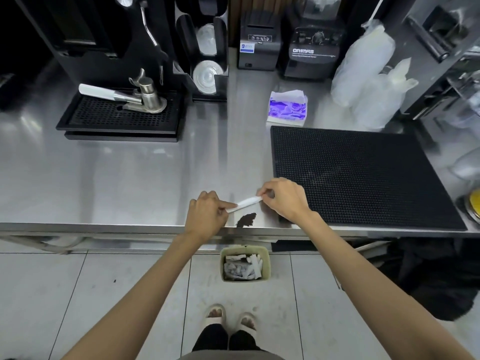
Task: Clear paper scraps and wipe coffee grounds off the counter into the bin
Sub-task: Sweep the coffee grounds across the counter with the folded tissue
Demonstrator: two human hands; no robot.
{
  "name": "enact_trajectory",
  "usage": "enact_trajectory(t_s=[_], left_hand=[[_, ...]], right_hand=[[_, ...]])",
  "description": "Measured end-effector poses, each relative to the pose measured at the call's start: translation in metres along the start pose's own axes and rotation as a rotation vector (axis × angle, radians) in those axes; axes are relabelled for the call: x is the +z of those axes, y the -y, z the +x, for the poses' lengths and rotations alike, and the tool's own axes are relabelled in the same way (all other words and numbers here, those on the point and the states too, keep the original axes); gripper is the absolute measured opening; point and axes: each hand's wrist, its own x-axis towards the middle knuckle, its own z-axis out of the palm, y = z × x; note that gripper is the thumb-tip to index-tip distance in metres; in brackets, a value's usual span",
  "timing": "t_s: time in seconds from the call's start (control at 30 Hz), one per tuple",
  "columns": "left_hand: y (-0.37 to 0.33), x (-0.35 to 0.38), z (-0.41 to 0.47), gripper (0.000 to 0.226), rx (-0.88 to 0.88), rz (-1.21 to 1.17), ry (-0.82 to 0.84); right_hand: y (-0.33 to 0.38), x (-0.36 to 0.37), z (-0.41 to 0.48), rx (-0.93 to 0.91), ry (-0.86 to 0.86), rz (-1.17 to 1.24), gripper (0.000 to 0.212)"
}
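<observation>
- The counter point(130, 178) is shiny metal. Its front edge runs from side to side, just at 6 o'clock from both hands.
- The left hand point(206, 213) holds the left end of a white paper strip point(245, 203), with one finger stretched out along it.
- The right hand point(284, 200) pinches the right end of the strip. The strip is pulled straight between the hands, just over the counter.
- The coffee grounds point(246, 220) are a small dark heap at 6 o'clock from the strip, very near the front edge.
- The bin point(245, 266) stands on the floor at 6 o'clock from the grounds. It has white paper bits and some dark stuff in it. The counter edge hides its far rim.
- A black mat point(363, 178) lies at 3 o'clock from the right hand, and its near corner is under the wrist.
- There is a wide bare stretch of counter at 9 o'clock from the left hand.
- A black drip tray point(122, 118) sits well apart at 11 o'clock.
- A yellow thing point(474, 201) is cut off at the right side, so I cannot tell what it is.
- The right hand's fingertips are hard to make out.
</observation>
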Motion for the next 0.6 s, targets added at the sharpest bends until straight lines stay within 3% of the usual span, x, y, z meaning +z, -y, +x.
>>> enact_trajectory(t_s=[0.6], left_hand=[[0.014, 0.009, -0.018, 0.032, 0.141, 0.033, 0.122]], right_hand=[[0.0, 0.019, -0.048, 0.035, -0.055, -0.004, 0.013]])
